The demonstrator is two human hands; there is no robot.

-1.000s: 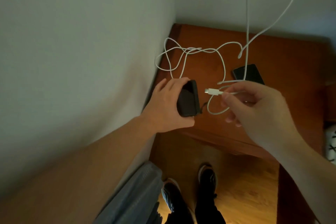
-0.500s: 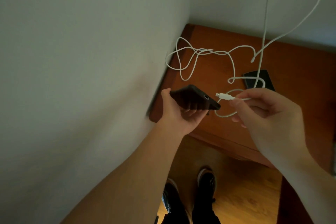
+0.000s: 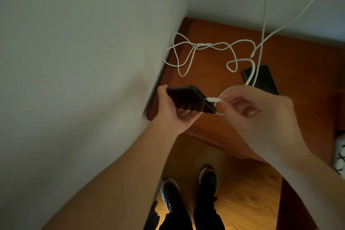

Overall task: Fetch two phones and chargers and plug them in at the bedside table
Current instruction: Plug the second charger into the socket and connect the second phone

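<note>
Mid-frame, left hand grips a dark phone; right hand pinches the white charger plug at its port. Keep the plug straight, steady the phone, push gently.

Head view, steeply downward, close above bedside table

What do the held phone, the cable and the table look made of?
Phone: matte black, probably a plastic or rubber case; no glare. Cable: white, flexible plastic sheath, loops loosely. Table: reddish-brown wood or veneer, smooth, faint sheen.
</note>
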